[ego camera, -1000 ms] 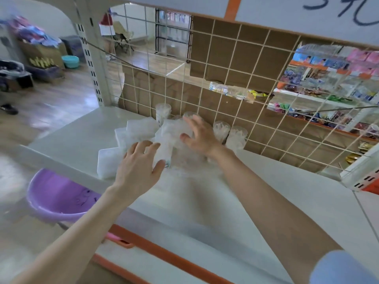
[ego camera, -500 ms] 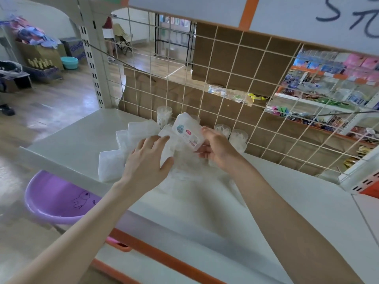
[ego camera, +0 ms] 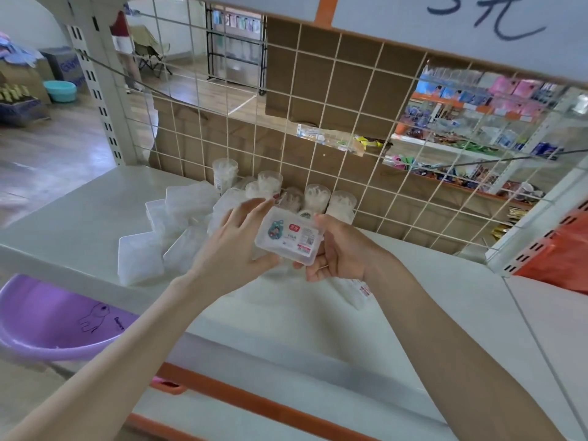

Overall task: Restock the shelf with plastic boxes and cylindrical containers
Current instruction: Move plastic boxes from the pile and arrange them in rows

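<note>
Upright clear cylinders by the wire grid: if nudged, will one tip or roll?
Probably tips easily: the cylindrical containers stand upright, taller than wide. Once down, one would likely roll on the smooth shelf, though the wire grid blocks the back.

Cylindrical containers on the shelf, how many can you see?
6 containers along the wire grid: one leftmost, two beside it, three further right. The held box may hide more.

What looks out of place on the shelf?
The clear plastic boxes lie in a jumbled heap, tilted and overlapping, while the cylindrical containers stand upright along the wire grid. The cardboard backing behind it is torn open.
</note>
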A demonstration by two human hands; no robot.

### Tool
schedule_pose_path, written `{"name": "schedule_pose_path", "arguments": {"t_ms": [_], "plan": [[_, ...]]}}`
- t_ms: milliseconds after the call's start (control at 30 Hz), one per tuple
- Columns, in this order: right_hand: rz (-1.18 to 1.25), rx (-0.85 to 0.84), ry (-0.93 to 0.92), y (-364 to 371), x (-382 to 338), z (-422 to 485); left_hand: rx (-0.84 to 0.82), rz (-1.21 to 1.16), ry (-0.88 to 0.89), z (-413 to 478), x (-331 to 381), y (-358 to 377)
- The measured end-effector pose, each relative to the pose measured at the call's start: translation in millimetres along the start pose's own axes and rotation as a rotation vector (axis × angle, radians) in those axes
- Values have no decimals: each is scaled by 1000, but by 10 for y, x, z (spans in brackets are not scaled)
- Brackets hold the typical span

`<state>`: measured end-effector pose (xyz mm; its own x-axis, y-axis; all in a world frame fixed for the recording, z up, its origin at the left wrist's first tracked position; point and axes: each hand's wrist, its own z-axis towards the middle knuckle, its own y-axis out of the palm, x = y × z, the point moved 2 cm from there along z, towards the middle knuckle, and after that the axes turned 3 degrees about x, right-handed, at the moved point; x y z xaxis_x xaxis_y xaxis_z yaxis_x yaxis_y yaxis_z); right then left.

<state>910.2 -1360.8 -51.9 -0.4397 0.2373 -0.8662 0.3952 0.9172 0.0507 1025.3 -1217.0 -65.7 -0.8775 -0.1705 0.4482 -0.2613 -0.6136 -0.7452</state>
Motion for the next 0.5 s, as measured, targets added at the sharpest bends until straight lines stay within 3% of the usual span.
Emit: {"name": "schedule_pose_path", "arguments": {"t_ms": [233, 500], "plan": [[-187, -7, 25, -82, 112, 5, -96, -24, 14, -83, 64, 47], [-752, 673, -315, -480, 446, -182, -279, 95, -33, -230, 281, 447]]}}
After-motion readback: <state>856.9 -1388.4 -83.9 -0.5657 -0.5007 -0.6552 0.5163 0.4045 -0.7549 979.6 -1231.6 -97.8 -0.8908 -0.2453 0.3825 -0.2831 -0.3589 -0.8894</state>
